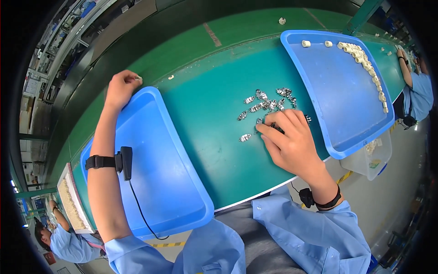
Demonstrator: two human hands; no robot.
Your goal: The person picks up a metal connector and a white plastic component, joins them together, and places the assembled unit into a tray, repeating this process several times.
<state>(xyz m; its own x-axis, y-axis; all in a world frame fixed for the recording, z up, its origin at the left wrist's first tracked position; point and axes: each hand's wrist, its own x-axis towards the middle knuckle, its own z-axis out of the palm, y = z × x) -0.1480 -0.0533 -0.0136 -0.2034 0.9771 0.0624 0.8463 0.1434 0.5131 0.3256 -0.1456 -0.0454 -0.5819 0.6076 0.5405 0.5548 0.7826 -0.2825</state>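
On the teal-green work surface (214, 150), between two blue plastic trays, lay a loose scatter of small metal clips (267, 104). They were silvery and shiny, each a short bent piece with glinting edges, bunched mostly in one cluster, with a few strays such as one clip (245, 137) lying apart nearer the person. The right hand (287, 139) rested palm-down at the near edge of the cluster, fingers curled over a few pieces and pressing them to the surface; whether any was actually gripped could not be told. The left hand (121, 87) was clenched beyond the far corner of the left tray (182, 201), pinching a small pale part at its fingertips. The right tray (337, 86) held a row of small white cylindrical pieces (365, 61) along its far rim.
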